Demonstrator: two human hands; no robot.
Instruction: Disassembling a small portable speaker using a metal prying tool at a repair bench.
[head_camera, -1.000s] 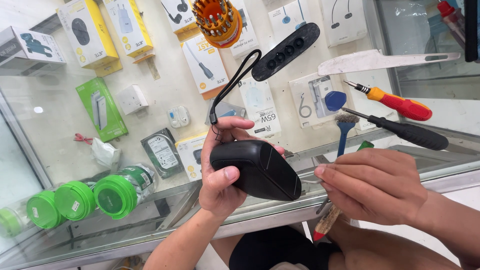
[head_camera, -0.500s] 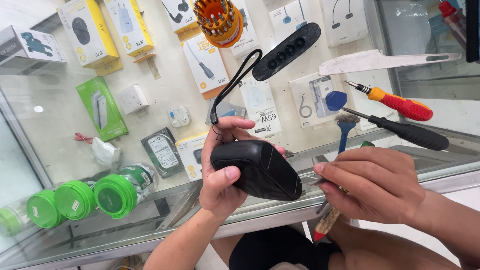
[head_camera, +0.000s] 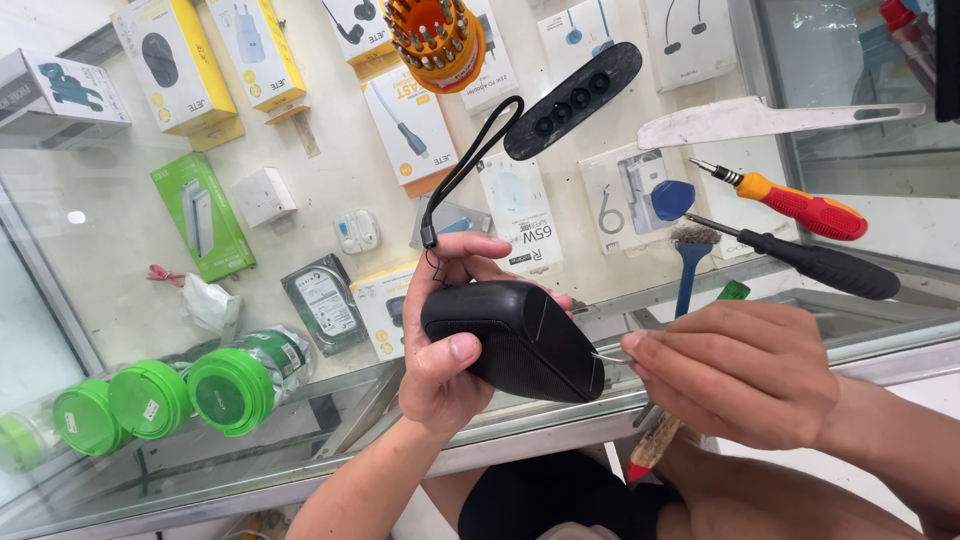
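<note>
Counter of glass, seen from above through the head view; boxed goods lie under the pane. Far left: green round spools in a row inside the case. Next, a green flat box, a white wall plug and a bare hard drive.

Left hand: grip clenched around a black oval speaker, thumb pressed on its near face, fingers curled over the far edge. Speaker is held above the counter's front edge, long axis running left to right, right end tilted slightly down. A black cord strap loops up from its left end.

Above, on the glass: an orange round bit holder and a black oblong panel with round holes.

Right hand: fingertips pinched on a thin light wire or pin, whose tip meets the speaker's right end. What the thin piece is cannot be told. A wooden handle with a red tip pokes out beneath this hand.

Right of the speaker, on the counter: a blue brush, a metal blade, a red and yellow screwdriver, and a black screwdriver.
</note>
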